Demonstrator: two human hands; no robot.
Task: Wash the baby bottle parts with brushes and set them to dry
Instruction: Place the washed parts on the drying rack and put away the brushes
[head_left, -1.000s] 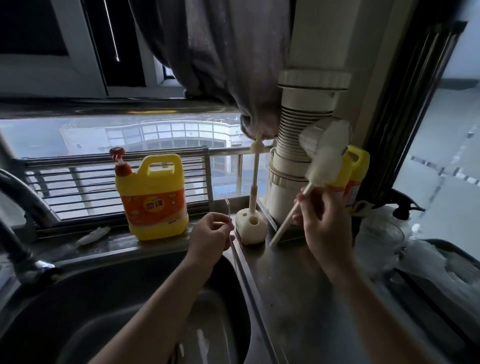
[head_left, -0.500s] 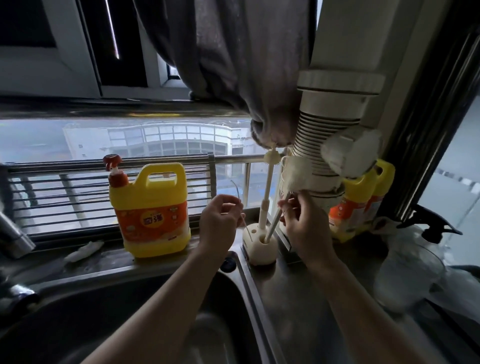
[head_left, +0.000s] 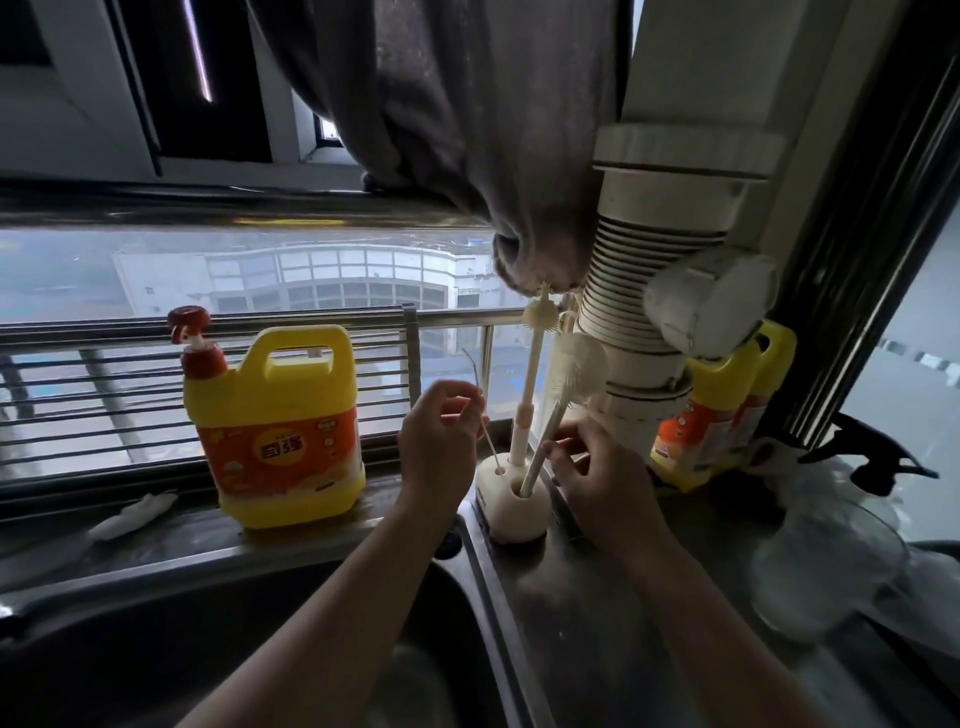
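Note:
A cream brush stand sits on the steel counter beside the sink. A nipple brush stands upright in it. My right hand holds the handle of the big white bottle brush, whose lower end is in the stand's front hole. My left hand pinches a thin straw brush, its tip at the stand's small left hole. No bottle parts can be made out for certain.
A yellow detergent jug stands on the sill left of the stand; two more jugs stand behind a white drain pipe. The dark sink lies below left. Clear containers and a spray bottle crowd the right counter.
My right hand has lowered the bottle brush from over the counter into the stand's front hole. My left hand has brought the thin straw brush up to the stand's small hole.

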